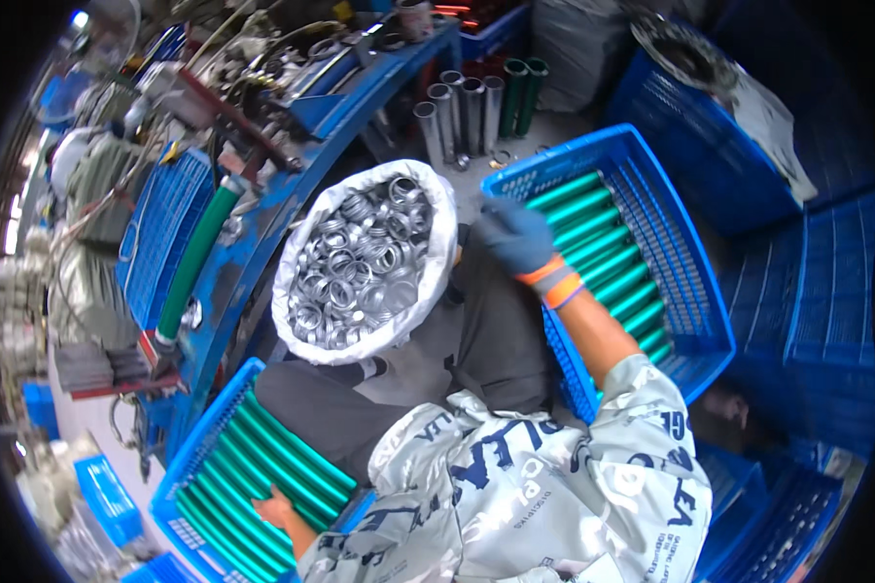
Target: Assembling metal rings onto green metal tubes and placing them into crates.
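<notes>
My left hand (278,511) is bare and rests over the glossy green tubes (297,462) in the blue crate (170,489) at my lower left. Its visible fingers look stretched apart, touching a tube without wrapping it. In a grey-blue glove with an orange band, my right hand (517,236) is at the left rim of another blue crate (691,228). Motion smears its fingers. Green tubes (608,262) lie side by side in that crate, beside the hand. Between my knees stands a white-lined container (444,228) full of silvery metal rings (360,257).
On the left, a blue workbench (233,291) carries a green tube (199,257) held upright at a slant in a fixture. Several silver tubes (472,102) and dark green tubes (525,97) stand on the floor ahead. Stacked blue crates (797,291) line the right side.
</notes>
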A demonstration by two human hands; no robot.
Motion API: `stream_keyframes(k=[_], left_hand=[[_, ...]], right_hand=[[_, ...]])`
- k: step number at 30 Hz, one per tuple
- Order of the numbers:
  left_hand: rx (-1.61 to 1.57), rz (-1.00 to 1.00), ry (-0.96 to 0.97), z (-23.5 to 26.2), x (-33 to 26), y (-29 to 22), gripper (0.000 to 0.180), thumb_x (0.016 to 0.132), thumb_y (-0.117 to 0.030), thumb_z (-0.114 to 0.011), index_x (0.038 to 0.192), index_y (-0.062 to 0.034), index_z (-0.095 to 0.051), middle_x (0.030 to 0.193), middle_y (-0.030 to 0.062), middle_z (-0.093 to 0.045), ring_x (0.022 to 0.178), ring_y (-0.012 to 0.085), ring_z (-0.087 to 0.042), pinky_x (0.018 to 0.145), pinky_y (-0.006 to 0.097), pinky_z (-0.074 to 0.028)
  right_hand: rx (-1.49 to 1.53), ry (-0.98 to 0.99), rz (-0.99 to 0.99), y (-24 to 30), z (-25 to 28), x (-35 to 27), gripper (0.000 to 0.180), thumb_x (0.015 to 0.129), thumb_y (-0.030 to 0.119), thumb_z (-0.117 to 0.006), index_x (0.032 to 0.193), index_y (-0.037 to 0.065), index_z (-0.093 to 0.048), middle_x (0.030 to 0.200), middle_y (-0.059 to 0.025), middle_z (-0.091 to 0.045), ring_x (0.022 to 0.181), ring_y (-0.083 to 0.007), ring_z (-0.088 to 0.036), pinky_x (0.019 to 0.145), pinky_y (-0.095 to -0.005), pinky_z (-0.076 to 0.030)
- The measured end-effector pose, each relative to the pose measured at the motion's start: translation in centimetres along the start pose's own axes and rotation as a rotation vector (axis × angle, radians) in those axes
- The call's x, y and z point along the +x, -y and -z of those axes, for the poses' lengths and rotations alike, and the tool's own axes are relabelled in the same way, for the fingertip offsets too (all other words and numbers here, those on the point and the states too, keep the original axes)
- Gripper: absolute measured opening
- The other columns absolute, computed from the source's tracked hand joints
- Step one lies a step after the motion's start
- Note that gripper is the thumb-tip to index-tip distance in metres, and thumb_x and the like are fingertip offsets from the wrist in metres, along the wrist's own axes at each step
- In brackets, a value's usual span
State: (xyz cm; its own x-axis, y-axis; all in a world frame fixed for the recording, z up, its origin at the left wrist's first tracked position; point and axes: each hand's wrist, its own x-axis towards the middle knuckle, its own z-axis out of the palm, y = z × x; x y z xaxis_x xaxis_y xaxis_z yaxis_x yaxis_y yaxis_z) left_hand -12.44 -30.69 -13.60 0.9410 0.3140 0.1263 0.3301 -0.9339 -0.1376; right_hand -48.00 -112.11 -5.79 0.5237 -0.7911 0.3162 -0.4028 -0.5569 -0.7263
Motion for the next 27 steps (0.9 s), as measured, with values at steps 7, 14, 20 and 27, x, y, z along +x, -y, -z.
stream_keyframes(k=[7,14,20,27], left_hand=[[0.009,0.025,0.115,0.3,5.0,1.6,0.122,0.085,-0.071,-0.09,0.171,0.0036,-0.047,0.163,0.0357,-0.057,0.149,0.0545,-0.058,0.127,0.059,-0.05],[-0.099,0.031,0.16,-2.3,6.4,0.6,0.146,0.069,-0.077,-0.098,0.177,0.0001,-0.037,0.163,0.0367,-0.058,0.15,0.0547,-0.058,0.127,0.059,-0.049],[-0.198,0.035,0.212,-1.9,9.2,8.1,0.132,0.064,-0.066,-0.107,0.166,-0.0004,-0.056,0.15,0.0282,-0.073,0.138,0.0437,-0.071,0.121,0.053,-0.055],[-0.91,-0.231,0.216,1.2,6.5,-0.3,0.086,0.087,-0.031,-0.097,0.157,0.0052,-0.063,0.133,0.0202,-0.082,0.119,0.0304,-0.078,0.109,0.041,-0.059]], right_hand=[[-0.238,0.664,0.384,13.2,-20.3,0.9,0.054,0.102,0.044,-0.072,0.15,0.018,-0.073,0.139,-0.0176,-0.077,0.11,-0.0396,-0.08,0.092,-0.0529,-0.062],[-0.489,0.363,0.819,9.4,-32.3,-0.3,0.044,0.091,0.038,-0.077,0.133,0.025,-0.079,0.151,-0.0163,-0.07,0.122,-0.0393,-0.074,0.104,-0.0537,-0.059],[-0.405,0.425,0.666,12.6,-29.5,-1.5,0.019,0.102,0.026,-0.073,0.116,0.021,-0.084,0.156,-0.0168,-0.068,0.122,-0.0365,-0.075,0.105,-0.049,-0.059],[0.788,0.508,-0.021,18.7,-21.6,-2.8,0.068,0.088,0.008,-0.094,0.15,-0.001,-0.068,0.147,-0.0132,-0.074,0.121,-0.0214,-0.077,0.102,-0.0369,-0.062]])
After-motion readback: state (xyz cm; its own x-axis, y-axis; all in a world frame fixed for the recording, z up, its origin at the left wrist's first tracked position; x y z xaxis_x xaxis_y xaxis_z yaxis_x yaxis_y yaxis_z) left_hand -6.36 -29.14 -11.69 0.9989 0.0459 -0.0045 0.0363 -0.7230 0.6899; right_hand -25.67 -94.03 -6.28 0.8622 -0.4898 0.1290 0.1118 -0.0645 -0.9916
